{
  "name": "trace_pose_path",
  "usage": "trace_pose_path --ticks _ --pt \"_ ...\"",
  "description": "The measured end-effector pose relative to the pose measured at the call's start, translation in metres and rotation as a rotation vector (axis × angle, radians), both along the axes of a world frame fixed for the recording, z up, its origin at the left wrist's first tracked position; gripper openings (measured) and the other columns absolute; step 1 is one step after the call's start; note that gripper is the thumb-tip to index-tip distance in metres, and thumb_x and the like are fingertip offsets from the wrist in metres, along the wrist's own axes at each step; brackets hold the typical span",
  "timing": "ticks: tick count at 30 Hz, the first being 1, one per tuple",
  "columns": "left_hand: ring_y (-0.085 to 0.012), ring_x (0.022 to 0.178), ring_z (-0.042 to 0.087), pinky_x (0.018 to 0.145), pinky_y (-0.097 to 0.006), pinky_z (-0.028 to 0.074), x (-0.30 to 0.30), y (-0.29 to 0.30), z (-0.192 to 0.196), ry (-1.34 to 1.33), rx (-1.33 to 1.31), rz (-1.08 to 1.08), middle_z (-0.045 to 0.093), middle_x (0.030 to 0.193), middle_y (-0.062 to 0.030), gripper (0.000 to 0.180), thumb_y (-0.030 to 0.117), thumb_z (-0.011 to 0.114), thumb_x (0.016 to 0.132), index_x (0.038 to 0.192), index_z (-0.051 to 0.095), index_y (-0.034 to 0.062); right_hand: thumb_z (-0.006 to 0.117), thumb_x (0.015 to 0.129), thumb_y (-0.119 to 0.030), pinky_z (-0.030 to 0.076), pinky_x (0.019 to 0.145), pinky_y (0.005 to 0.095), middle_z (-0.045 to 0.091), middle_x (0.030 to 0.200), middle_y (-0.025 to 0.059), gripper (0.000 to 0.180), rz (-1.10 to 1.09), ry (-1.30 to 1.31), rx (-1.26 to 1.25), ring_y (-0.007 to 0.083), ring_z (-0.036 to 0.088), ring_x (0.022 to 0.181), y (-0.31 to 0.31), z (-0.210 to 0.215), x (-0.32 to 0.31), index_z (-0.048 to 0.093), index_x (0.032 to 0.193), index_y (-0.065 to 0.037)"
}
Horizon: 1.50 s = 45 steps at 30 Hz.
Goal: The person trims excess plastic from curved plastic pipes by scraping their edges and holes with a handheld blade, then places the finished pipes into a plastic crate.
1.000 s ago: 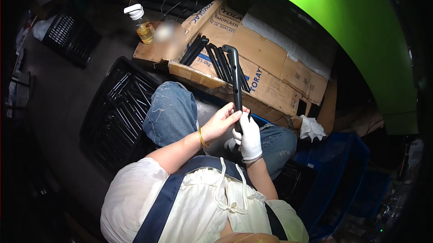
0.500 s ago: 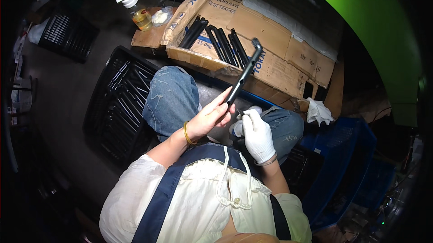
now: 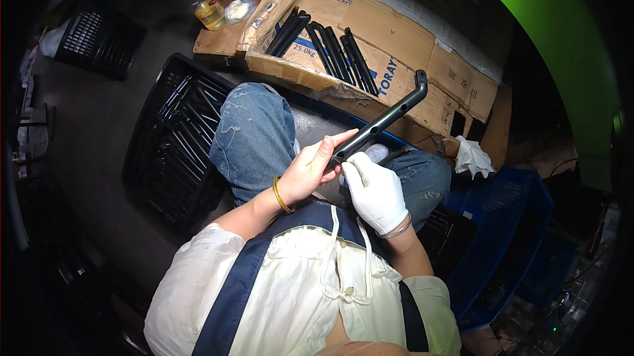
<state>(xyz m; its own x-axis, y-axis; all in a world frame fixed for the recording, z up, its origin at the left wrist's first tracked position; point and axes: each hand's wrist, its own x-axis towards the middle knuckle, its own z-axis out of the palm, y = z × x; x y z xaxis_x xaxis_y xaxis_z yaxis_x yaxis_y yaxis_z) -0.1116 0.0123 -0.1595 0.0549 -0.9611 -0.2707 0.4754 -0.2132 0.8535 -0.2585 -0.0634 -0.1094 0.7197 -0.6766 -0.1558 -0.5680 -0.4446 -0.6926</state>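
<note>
My bare left hand (image 3: 308,172) is closed round the lower end of a glossy black plastic tube (image 3: 386,118). The tube slants up to the right over my lap, with holes along its side and a bent tip at its far end. My right hand (image 3: 378,196), in a white knitted glove, pinches its thumb and fingers together at the tube's lower end, close to the left fingers. Whatever those gloved fingertips hold is too small and dark to make out. More black tubes (image 3: 337,55) lie side by side in the cardboard box (image 3: 409,65) ahead.
Left of my knee stands a black crate (image 3: 173,138) filled with similar tubes. A bottle of yellowish liquid (image 3: 208,11) and a small plastic bag (image 3: 239,9) sit on a wooden board. Blue crates (image 3: 502,224) and a crumpled white cloth (image 3: 473,156) are at the right.
The tube has tilted lower and swung to the right in my left hand. My gloved right hand has come in against the tube's lower end.
</note>
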Motion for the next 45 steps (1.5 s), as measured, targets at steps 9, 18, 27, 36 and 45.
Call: trace_pose_path --ticks 9,18,27,36,45 --pt "-0.0030 0.060 0.035 0.053 -0.017 0.030 0.001 0.003 0.001 -0.086 -0.008 0.004 0.047 0.073 0.0037 0.058 0.046 0.027 0.106 0.144 0.044 0.0057 0.056 0.095 -0.020 0.051 0.057 0.0417 0.064 0.069 0.0144 0.013 0.061 0.022 -0.043 0.0343 0.066 0.064 -0.003 -0.002 0.001 0.061 0.090 -0.009" --pt "-0.0027 0.059 0.036 0.052 -0.018 0.030 -0.002 0.003 -0.001 -0.125 0.039 -0.031 0.046 0.070 0.0039 0.059 0.048 0.026 0.106 0.143 0.046 0.0067 0.053 0.095 -0.023 0.051 0.056 0.0455 0.063 0.070 0.0154 0.017 0.244 0.020 -0.050 0.0360 0.064 0.063 -0.020 -0.004 -0.006 0.059 0.086 -0.010" --pt "-0.0031 0.048 0.032 0.043 -0.017 0.029 0.000 0.001 -0.006 0.171 0.100 0.036 0.049 0.074 0.0003 0.061 0.047 0.022 0.106 0.146 0.039 0.0037 0.054 0.094 -0.022 0.052 0.063 0.0438 0.066 0.081 0.0147 0.018 0.194 -0.060 0.131 0.0348 0.065 0.073 -0.022 -0.011 -0.011 0.065 0.094 -0.008" --pt "-0.0024 0.053 0.035 0.045 -0.017 0.029 -0.008 0.003 -0.002 0.073 0.039 0.155 0.051 0.080 -0.0005 0.057 0.045 0.026 0.106 0.146 0.040 0.0056 0.061 0.091 -0.016 0.052 0.060 0.0382 0.064 0.080 0.0104 0.008 -0.069 -0.221 -0.138 0.0308 0.066 0.068 0.015 -0.008 0.006 0.063 0.089 -0.008" --pt "-0.0020 0.055 0.035 0.049 -0.017 0.030 -0.011 0.004 0.006 -0.087 0.022 0.163 0.051 0.079 0.0021 0.057 0.045 0.026 0.107 0.146 0.041 0.0063 0.062 0.090 -0.017 0.052 0.054 0.0383 0.064 0.076 0.0108 0.008 -0.039 -0.200 -0.182 0.0309 0.065 0.061 0.017 -0.010 0.007 0.061 0.090 -0.009"
